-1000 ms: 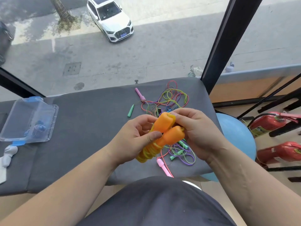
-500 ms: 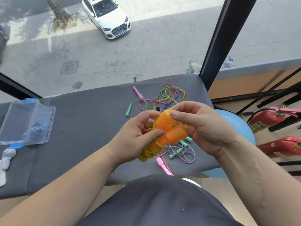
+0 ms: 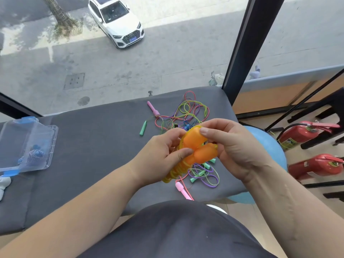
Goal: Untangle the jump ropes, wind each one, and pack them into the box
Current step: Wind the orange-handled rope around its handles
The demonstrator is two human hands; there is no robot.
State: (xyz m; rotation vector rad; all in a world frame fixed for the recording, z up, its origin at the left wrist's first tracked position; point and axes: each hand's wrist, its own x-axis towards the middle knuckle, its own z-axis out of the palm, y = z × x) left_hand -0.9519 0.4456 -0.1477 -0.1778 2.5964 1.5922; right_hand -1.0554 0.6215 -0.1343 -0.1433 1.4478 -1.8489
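Orange jump rope (image 3: 197,146) is held above the bench's (image 3: 93,146) right end, handles side by side; left hand (image 3: 160,157) grips its wound cord, thumb pinning the lower handle; right hand (image 3: 234,148) pinches the upper handle's tip. Within the last second the right fingers (image 3: 216,125) climbed to that tip, drawing a loop over it; winding looks nearly finished. Remaining tangle (image 3: 188,116) lies beneath; clear box (image 3: 53,144) sits at the left edge; car plate (image 3: 132,39) and extinguisher label (image 3: 287,143): illegible.

bare grey mat (image 3: 93,155) between box (image 3: 54,136) and rope tangle (image 3: 188,112), pillar (image 3: 240,53) behind tangle
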